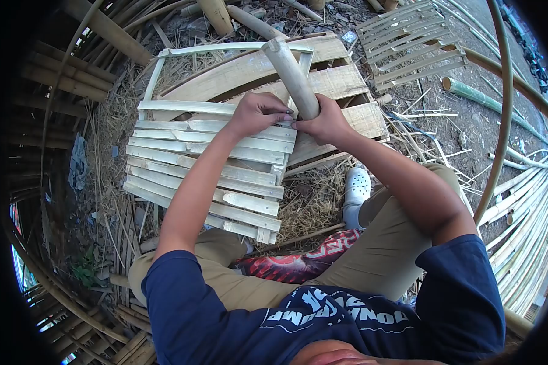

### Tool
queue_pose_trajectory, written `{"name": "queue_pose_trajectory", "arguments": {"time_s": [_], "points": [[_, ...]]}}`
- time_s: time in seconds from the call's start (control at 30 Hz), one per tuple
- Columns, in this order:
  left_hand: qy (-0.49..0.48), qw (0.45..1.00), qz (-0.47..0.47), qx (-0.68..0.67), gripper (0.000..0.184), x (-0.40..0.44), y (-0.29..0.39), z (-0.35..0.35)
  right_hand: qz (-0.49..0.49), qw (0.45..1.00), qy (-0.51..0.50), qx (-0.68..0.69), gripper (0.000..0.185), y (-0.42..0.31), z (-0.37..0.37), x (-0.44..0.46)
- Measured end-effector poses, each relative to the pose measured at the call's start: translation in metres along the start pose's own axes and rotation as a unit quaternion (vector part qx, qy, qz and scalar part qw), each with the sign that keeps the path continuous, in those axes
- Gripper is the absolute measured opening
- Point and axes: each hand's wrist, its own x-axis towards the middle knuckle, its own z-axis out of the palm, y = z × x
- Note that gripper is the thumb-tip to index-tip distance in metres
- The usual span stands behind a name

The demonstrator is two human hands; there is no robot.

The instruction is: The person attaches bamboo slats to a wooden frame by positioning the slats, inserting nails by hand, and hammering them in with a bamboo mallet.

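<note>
My right hand grips the lower end of a thick, pale round wooden stick, which tilts up and away to the left. Close beside it, my left hand has thumb and fingers pinched together over the right edge of a slatted bamboo panel. Something small and dark shows at those fingertips, too small to name. Several split bamboo slats lie side by side across the panel's frame, close together near me, while its far part is an open frame. Wide wooden boards lie under the panel.
Another slatted panel lies on the ground at the far right. A green bamboo pole and a pile of bamboo strips are on the right. Bamboo poles stack up at left. A red printed sack lies between my legs.
</note>
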Motion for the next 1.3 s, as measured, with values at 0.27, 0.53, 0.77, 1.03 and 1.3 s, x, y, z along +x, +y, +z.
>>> {"name": "queue_pose_trajectory", "arguments": {"time_s": [0.27, 0.53, 0.77, 1.03, 1.3], "points": [[-0.004, 0.999, -0.033, -0.041, 0.016, 0.001, 0.000, 0.000, -0.020, 0.999, 0.018, -0.026, 0.072, 0.007, 0.003, -0.001], [0.003, 0.999, -0.031, -0.044, 0.016, 0.003, -0.001, -0.001, -0.023, 0.999, 0.028, -0.028, 0.071, -0.005, 0.000, -0.006], [-0.033, 0.998, 0.037, -0.030, 0.020, 0.003, -0.008, -0.002, -0.017, 0.999, 0.047, -0.004, 0.064, -0.003, 0.006, -0.006], [-0.032, 0.997, 0.074, 0.019, 0.021, 0.005, -0.011, -0.002, 0.075, 0.995, -0.031, 0.057, 0.053, -0.022, -0.017, -0.004], [-0.027, 0.993, 0.058, 0.097, 0.023, 0.001, -0.007, 0.000, 0.088, 0.995, -0.044, -0.001, 0.051, -0.038, -0.059, -0.031]]}}
